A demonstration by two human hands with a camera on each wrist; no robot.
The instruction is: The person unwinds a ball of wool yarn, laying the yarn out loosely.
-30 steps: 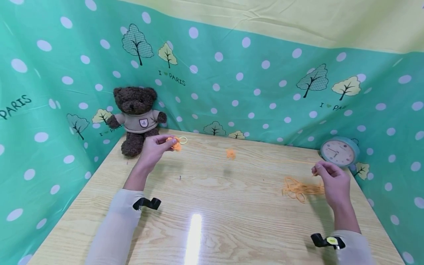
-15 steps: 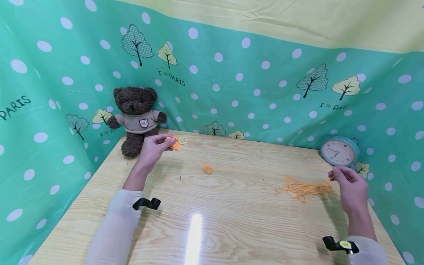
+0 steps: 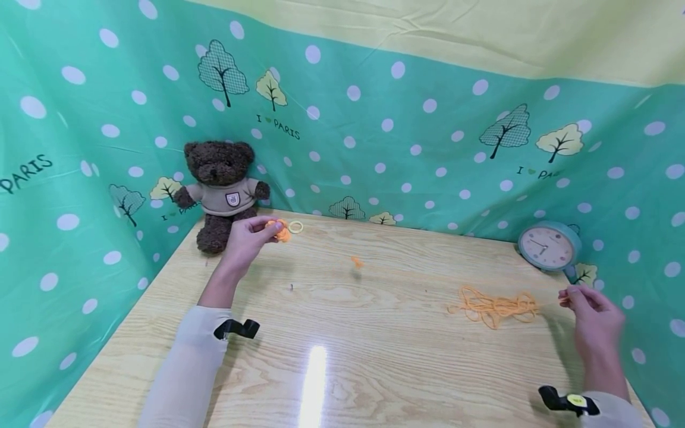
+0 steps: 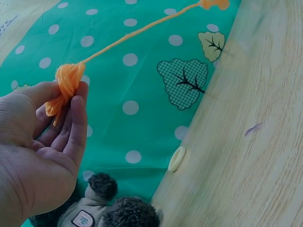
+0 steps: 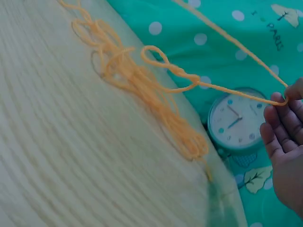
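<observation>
My left hand [image 3: 248, 242], near the teddy bear, pinches a small folded bundle of orange yarn [image 4: 70, 81] between thumb and fingers. From that bundle a single taut strand [image 4: 142, 29] runs to a small orange yarn tuft [image 3: 357, 261], which hangs just above the table with a shadow beneath. Over at the right side, my right hand [image 3: 598, 315] pinches an orange yarn strand [image 5: 236, 92] that bends at its fingertips. One length of this strand loops toward a loose heap of orange yarn [image 3: 495, 306] on the table; the other leads out of the right wrist view.
A pale yellow ring [image 3: 296, 227] lies on the wooden table [image 3: 407, 356] beside my left fingers. At the back left sits a brown teddy bear [image 3: 219, 172]; a round teal clock [image 3: 547, 245] stands at the back right. A patterned green curtain [image 3: 374, 137] encloses the table.
My right hand has moved right and nearer, drawing its strand along. The yarn tuft has swung left, then partly back right. My left hand stays almost still.
</observation>
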